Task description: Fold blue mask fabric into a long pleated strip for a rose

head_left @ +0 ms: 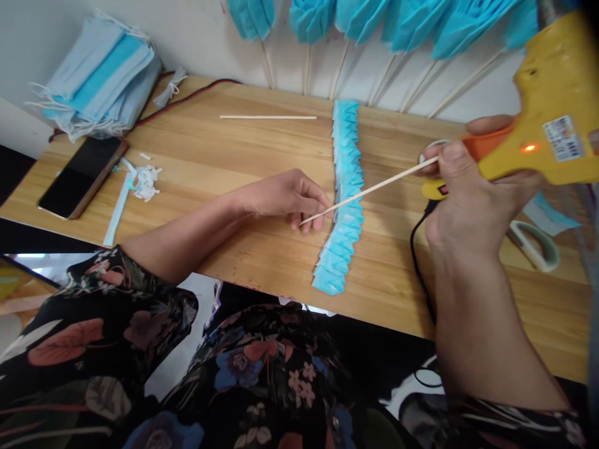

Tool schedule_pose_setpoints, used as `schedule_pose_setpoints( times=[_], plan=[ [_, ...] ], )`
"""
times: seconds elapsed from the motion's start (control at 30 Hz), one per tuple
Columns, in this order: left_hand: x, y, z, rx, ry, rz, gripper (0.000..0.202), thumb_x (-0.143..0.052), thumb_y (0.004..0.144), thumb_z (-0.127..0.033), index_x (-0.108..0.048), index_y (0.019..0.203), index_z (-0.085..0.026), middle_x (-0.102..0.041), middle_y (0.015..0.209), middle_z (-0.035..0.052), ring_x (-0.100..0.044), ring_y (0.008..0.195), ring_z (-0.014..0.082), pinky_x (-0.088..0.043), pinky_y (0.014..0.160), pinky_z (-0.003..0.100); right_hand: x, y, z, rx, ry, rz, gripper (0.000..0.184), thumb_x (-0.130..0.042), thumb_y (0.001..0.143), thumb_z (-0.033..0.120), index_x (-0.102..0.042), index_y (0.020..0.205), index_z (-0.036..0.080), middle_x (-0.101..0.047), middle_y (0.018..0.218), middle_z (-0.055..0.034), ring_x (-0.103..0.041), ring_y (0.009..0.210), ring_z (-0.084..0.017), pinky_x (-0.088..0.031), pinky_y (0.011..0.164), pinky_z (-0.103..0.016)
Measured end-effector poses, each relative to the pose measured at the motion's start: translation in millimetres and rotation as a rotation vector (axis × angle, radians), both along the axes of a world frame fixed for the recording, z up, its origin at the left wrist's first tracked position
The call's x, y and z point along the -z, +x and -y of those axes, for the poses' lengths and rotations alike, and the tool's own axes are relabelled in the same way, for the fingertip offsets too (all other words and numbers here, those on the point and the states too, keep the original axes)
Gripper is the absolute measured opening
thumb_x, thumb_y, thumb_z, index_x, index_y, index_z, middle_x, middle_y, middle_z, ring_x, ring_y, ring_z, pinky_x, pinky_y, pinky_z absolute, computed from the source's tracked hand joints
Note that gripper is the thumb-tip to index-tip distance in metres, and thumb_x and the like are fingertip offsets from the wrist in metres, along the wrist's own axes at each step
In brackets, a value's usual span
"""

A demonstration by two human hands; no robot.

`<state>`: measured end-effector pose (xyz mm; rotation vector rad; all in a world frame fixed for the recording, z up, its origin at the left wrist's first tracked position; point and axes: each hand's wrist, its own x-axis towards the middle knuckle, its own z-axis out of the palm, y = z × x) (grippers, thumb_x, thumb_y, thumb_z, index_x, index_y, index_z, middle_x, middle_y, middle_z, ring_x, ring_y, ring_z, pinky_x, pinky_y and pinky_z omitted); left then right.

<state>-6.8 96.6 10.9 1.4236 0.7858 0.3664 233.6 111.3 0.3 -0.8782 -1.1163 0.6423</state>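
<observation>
My right hand [477,174] is wrapped round a yellow hot glue gun [538,106] with an orange trigger and a lit orange light. Its thumb and finger also pinch the upper end of a thin wooden stick [390,181]. The stick slants down to the left across a pleated blue strip [347,162] on the table. At the stick's lower end, my left hand [304,202] has its fingers curled against it, beside the strip's left edge. The glue gun's nozzle is not clearly visible.
Several blue pleated flowers on sticks [360,19] lean on the wall. A mask pile [103,75], a phone [82,178], white scraps [146,182] and another stick [268,117] are leftward. Scissors [533,246] lie right, near the gun's black cord [416,249].
</observation>
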Motion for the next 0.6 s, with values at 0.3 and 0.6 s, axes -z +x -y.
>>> schedule_pose_setpoints(
  times=[0.3, 0.6],
  plan=[
    [4.4, 3.4, 1.6, 0.024, 0.018, -0.023, 0.015, -0.065, 0.085, -0.022, -0.076, 0.088, -0.013, -0.074, 0.068, 0.0034, -0.065, 0.056, 0.007, -0.05, 0.053, 0.014, 1.5, 0.9, -1.4, 0.015, 0.012, 0.002, 0.027, -0.077, 0.065, 0.026, -0.055, 0.082, 0.021, -0.059, 0.099, 0.0029, -0.066, 0.066, -0.009, -0.055, 0.052, -0.027],
    [3.0, 2.0, 0.2, -0.034, 0.004, 0.006, 0.023, -0.073, 0.084, -0.034, -0.076, 0.084, -0.011, -0.074, 0.07, 0.0077, -0.065, 0.054, 0.009, -0.048, 0.048, 0.016, 1.0, 0.9, -2.1, 0.01, 0.02, -0.016, 0.023, -0.076, 0.067, 0.023, -0.059, 0.083, 0.021, -0.06, 0.091, 0.0041, -0.067, 0.064, -0.009, -0.054, 0.051, -0.025]
  ],
)
